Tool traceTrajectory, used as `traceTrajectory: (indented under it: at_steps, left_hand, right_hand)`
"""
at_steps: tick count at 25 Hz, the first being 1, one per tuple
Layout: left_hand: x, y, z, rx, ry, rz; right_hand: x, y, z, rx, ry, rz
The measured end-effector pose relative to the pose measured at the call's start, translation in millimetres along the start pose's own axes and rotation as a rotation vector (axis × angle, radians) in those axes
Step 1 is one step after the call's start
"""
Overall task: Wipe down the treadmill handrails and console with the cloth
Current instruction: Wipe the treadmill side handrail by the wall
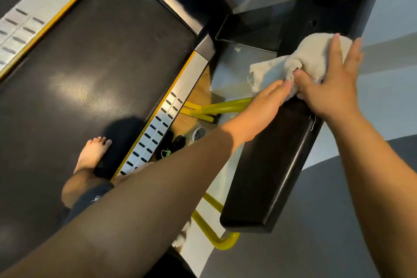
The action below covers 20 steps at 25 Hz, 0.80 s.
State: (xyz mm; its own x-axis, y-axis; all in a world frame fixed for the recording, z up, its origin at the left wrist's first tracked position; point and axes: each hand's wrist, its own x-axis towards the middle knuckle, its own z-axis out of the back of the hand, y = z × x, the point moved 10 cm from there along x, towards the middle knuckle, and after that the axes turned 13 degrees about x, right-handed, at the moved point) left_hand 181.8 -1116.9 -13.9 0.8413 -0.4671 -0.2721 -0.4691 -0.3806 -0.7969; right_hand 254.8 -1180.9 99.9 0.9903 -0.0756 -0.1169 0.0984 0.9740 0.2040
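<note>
A beige cloth (pixel 300 61) lies bunched on the top of the black right handrail (pixel 270 169) of the treadmill, near where the rail meets the dark upright (pixel 334 2). My right hand (pixel 334 83) lies flat on the cloth with fingers spread and straight, thumb against a fold. My left hand (pixel 264 106) reaches across from the left, its straight fingers touching the cloth's near edge at the side of the rail. The console is out of view.
The black running belt (pixel 90 63) fills the left, with silver slotted side rails edged in yellow (pixel 162 119). My bare foot (pixel 94 153) stands on the belt. A yellow tube frame (pixel 216 106) and dark shoes (pixel 178 142) sit on the floor below the handrail.
</note>
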Motion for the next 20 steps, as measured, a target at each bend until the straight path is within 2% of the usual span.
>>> traceTrajectory:
  at_steps: [1, 2, 5, 6, 8, 9, 10, 13, 16, 20]
  left_hand:
    - [-17.4, 4.3, 18.2, -0.040, -0.064, 0.009]
    - [-22.6, 14.6, 34.9, 0.021, -0.154, 0.066]
    - [-56.4, 48.9, 83.7, 0.143, -0.444, 0.123]
    - [-59.9, 48.3, 75.9, 0.188, -0.427, 0.104]
    - [-56.4, 39.7, 21.3, 0.383, -0.158, 0.082]
    - [-52.3, 38.9, -6.2, 0.452, -0.038, 0.128]
    - [-41.5, 38.6, -19.7, 0.477, 0.012, 0.166]
    - [23.4, 23.5, -10.9, 0.495, -0.041, 0.158]
    - [68.4, 5.4, 0.9, 0.515, -0.109, 0.121]
    - [64.0, 32.4, -7.6, 0.402, -0.031, 0.135]
  right_hand:
    - [-3.1, 3.0, 1.0, 0.005, -0.005, 0.049]
    - [-19.0, 4.3, -3.0, 0.023, 0.014, 0.081]
    - [-121.0, 7.2, -26.5, 0.072, 0.070, 0.170]
    - [-152.4, 8.1, -31.9, 0.073, 0.080, 0.184]
    - [-169.4, 5.0, -39.0, 0.087, 0.132, 0.181]
    - [-157.4, 1.5, -39.6, 0.089, 0.158, 0.171]
    - [-141.7, 1.1, -38.1, 0.079, 0.176, 0.177]
    - [-78.4, -1.0, -23.0, 0.069, 0.134, 0.237]
    - [-25.5, -7.2, -8.8, 0.042, 0.070, 0.126]
    - [-39.0, -4.6, -8.3, 0.229, -0.005, 0.052]
